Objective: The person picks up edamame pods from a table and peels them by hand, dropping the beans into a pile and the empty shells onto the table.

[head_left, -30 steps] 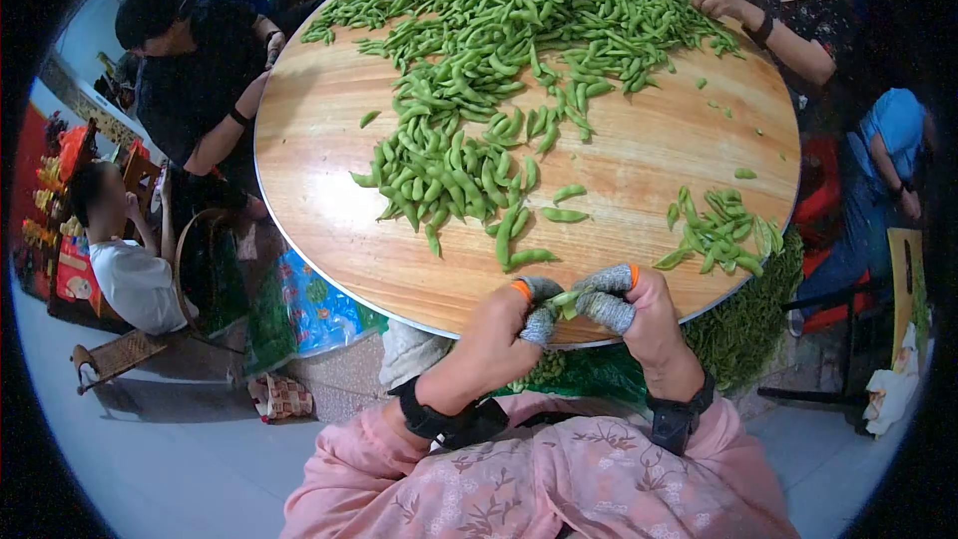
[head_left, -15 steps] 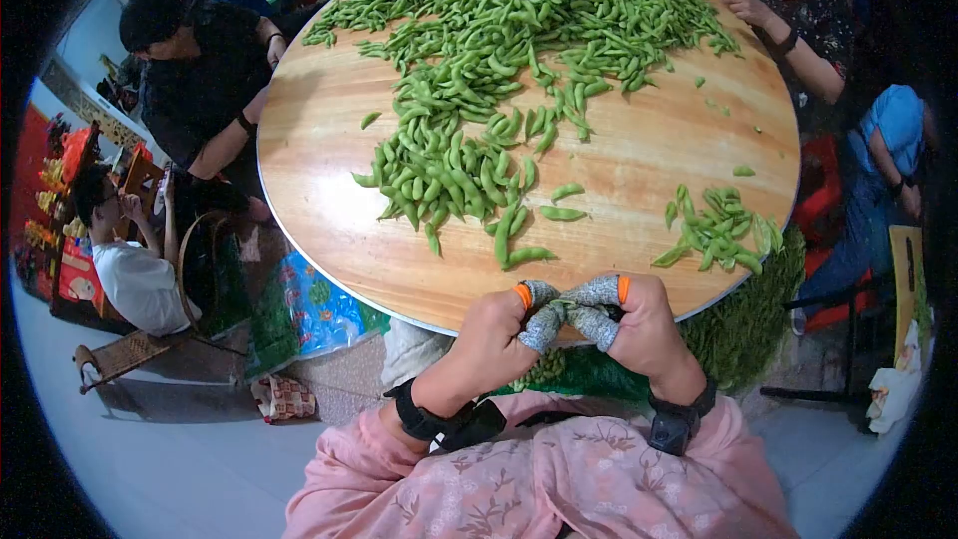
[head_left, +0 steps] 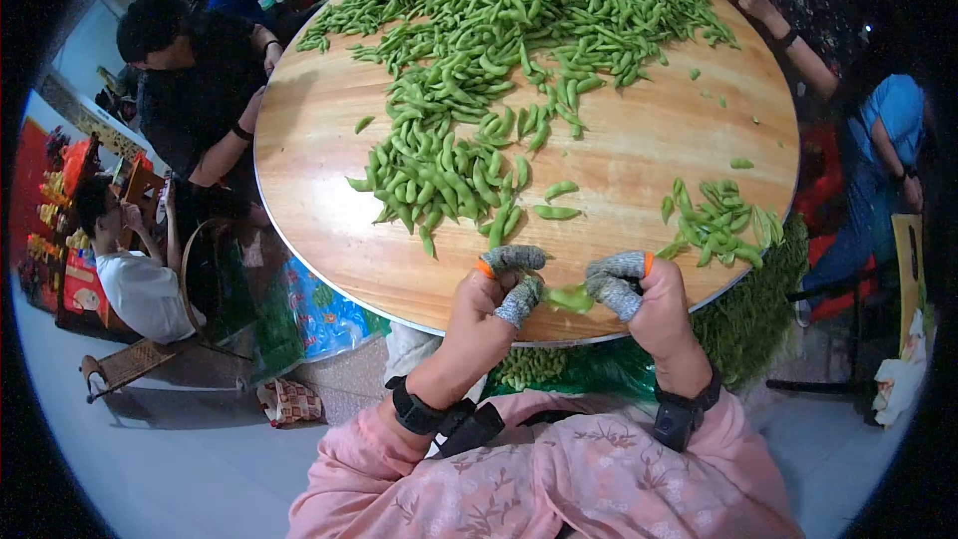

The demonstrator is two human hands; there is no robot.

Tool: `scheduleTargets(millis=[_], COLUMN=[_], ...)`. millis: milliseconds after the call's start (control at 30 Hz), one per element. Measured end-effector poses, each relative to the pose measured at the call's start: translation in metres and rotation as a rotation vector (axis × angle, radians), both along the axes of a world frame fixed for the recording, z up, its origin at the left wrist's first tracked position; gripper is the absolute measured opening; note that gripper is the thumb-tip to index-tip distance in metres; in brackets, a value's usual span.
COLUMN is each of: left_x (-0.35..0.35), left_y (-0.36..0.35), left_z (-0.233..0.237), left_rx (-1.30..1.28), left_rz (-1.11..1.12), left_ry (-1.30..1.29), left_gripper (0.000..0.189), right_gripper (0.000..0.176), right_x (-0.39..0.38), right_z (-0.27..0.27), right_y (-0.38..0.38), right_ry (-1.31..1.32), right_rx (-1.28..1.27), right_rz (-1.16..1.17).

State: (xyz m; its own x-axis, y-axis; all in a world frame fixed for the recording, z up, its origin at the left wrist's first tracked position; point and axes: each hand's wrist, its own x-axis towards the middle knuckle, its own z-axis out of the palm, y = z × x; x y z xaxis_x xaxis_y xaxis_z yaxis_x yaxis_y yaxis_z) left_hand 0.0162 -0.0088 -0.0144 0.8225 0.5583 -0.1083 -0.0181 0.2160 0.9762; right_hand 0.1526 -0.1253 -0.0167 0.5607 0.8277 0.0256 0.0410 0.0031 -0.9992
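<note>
A green edamame pod [head_left: 571, 299] spans the gap between my two hands, just over the near table edge. My right hand [head_left: 654, 314] pinches its right end with thumb and forefinger. My left hand [head_left: 484, 314] is curled at the pod's left end, thumb against it and forefinger bent above. Grey knitted covers with orange bands wrap the working fingertips of both hands. Ahead lies a big heap of edamame pods [head_left: 499, 10], trailing toward me into a nearer cluster [head_left: 434, 175]. To the right sits a small pile of paler, flatter pods [head_left: 720, 225].
The round wooden table [head_left: 329, 160] fills the middle. Below its edge, green beans [head_left: 534, 364] and a heap of green husks [head_left: 748, 314] show. People sit around: one in black [head_left: 195, 70], one in white [head_left: 150, 284], one in dark print [head_left: 803, 20].
My hands have parted from being pressed together, and the pod now shows stretched between them. The left forefinger has lifted. At upper right, the person's hand has moved slightly.
</note>
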Motion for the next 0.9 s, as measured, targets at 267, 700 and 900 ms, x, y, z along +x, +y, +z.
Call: scheduleTargets(millis=[267,700,900], left_x=[0.010,-0.001,0.002], left_y=[-0.006,-0.004,-0.008], left_z=[-0.005,0.008,-0.008], left_rx=[0.093,0.502,0.525], left_rz=[0.108,-0.213,-0.111], left_ry=[-0.103,0.097,0.036], left_gripper=[0.020,0.019,0.027], right_gripper=[0.014,0.012,0.014], right_x=[-0.006,-0.009,-0.008], right_z=[0.006,0.024,0.025], right_y=[-0.004,-0.004,-0.006], right_ry=[0.230,-0.179,-0.273], right_rx=[-0.055,-0.084,-0.070], right_rz=[0.199,0.285,0.293])
